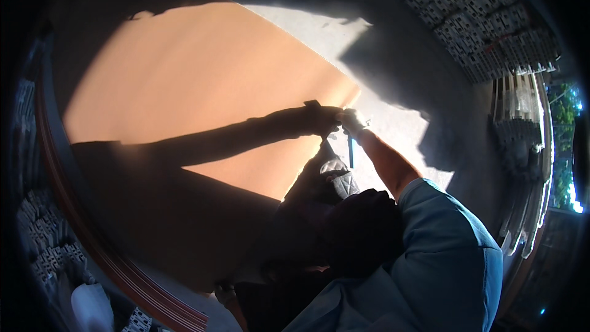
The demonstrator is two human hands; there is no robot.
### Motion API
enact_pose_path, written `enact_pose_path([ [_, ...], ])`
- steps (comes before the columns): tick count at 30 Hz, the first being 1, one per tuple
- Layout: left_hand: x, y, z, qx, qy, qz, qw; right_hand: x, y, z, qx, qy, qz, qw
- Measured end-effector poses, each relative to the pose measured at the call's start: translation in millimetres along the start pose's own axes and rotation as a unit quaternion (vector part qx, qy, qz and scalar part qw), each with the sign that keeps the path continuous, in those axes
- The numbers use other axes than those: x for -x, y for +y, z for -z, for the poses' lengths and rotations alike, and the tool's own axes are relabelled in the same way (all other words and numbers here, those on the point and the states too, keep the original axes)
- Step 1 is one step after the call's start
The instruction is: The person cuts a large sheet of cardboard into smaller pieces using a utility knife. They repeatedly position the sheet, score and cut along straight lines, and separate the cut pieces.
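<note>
A large orange-brown sheet (184, 80) lies on the floor, half in bright sun and half in shadow. My right hand (353, 122), washed out by glare, is closed at the sheet's right edge. From it a slim blue tool (351, 152) points down; its exact kind does not show. My left hand (225, 295) is low in the picture, by the near edge of the sheet, in deep shadow; its fingers cannot be made out. A grey quilted shoe (342, 182) stands beside the sheet's right edge, below the blue tool.
Stacked grey slotted pieces (473, 18) rise at the far right, with long pale strips (528, 141) below them. More slotted pieces (52, 240) lie at the left, beyond a red-brown striped strip (123, 270). A white rounded object (92, 307) sits at the lower left.
</note>
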State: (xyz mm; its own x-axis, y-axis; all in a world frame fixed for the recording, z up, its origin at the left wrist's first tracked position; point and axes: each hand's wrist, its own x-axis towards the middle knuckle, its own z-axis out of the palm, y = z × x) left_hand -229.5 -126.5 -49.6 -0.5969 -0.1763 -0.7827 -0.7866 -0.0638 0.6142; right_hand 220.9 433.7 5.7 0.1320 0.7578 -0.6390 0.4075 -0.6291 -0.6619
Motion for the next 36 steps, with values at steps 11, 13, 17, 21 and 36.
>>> enact_pose_path([
  [11,5.1,4.5,-1.0,-0.009,0.0,0.004,1.0,-6.8,6.6,0.8,0.021,0.048,0.001,0.999],
  [13,5.2,4.7,-1.3,-0.009,-0.001,0.004,1.0,-6.0,7.1,-0.3,0.015,0.036,0.016,0.999],
  [17,6.7,4.9,-1.9,-0.01,0.001,0.002,1.0,-6.0,8.6,-1.0,0.011,0.026,-0.002,1.0],
  [21,11.6,5.2,-4.1,-0.009,-0.001,0.001,1.0,-8.7,9.9,-1.0,0.019,0.026,0.005,0.999],
  [36,44.0,13.1,-2.6,-0.072,0.176,0.052,0.98,83.2,-48.6,64.3,0.071,-0.131,-0.104,0.983],
])
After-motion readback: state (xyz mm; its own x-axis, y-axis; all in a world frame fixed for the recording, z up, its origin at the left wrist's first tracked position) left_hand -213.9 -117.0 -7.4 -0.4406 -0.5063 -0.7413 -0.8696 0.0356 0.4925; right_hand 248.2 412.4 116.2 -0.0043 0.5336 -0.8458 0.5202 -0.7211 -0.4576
